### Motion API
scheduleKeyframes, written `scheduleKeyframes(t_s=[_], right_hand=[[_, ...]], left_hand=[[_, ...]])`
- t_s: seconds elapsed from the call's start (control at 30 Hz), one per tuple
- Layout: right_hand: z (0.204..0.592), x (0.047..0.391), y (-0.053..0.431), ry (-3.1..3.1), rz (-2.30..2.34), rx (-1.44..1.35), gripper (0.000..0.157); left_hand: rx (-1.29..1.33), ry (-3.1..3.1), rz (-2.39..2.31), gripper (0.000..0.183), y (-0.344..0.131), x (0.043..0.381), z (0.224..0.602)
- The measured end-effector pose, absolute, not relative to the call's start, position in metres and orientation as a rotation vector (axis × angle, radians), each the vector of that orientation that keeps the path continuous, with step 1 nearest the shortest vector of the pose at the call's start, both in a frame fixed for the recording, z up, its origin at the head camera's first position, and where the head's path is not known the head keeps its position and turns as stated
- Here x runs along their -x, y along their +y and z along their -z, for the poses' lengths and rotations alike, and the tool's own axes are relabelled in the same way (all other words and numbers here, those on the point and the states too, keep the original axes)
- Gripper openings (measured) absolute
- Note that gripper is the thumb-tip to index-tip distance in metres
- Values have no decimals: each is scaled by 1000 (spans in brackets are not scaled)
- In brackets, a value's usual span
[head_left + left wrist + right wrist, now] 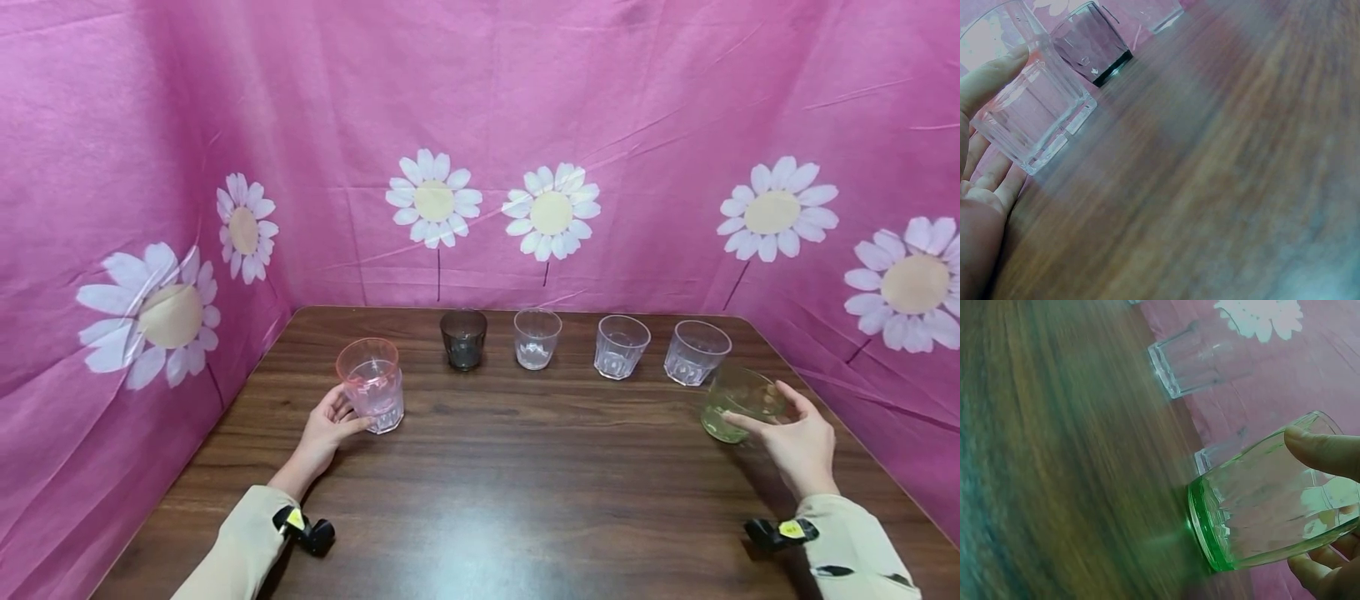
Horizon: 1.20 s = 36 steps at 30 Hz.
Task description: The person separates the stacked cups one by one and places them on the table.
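Observation:
At the left of the table, in the head view, a pink-rimmed glass [367, 354] sits nested in a clear glass [384, 410]. My left hand [332, 425] holds this pair from its left side. Seen from the left wrist, the thumb [991, 81] lies against the clear glass [1041, 119] and the other fingers are partly hidden behind it. Over at the right, my right hand [798, 442] grips a green glass [723, 417] between thumb and fingers. The right wrist view shows the green glass [1260, 506] upright with its thick base low at the table.
Along the back stand a dark grey glass [463, 342] and three clear glasses [536, 342], the rightmost clear glass [697, 354] just behind the green one. Pink cloth [480, 100] with printed daisies walls off the back and sides of the brown wooden table [525, 475].

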State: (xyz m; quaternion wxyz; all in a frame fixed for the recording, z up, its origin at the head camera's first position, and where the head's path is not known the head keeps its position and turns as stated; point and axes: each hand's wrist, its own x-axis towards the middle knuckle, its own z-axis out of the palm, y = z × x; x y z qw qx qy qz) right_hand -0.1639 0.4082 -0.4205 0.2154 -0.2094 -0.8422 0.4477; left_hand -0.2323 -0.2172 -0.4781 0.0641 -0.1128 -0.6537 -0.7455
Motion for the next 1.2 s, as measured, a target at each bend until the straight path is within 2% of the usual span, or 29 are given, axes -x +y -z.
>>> scheduleKeyframes(t_s=[0.73,1.2], right_hand=[[420,167,403,-2430,-1171,548,99],[410,167,393,-2425,-1088,350,105]], left_hand=[[321,-1976,2263,71,-217,232,478],[307,-1997,2265,73,-218,232,479]])
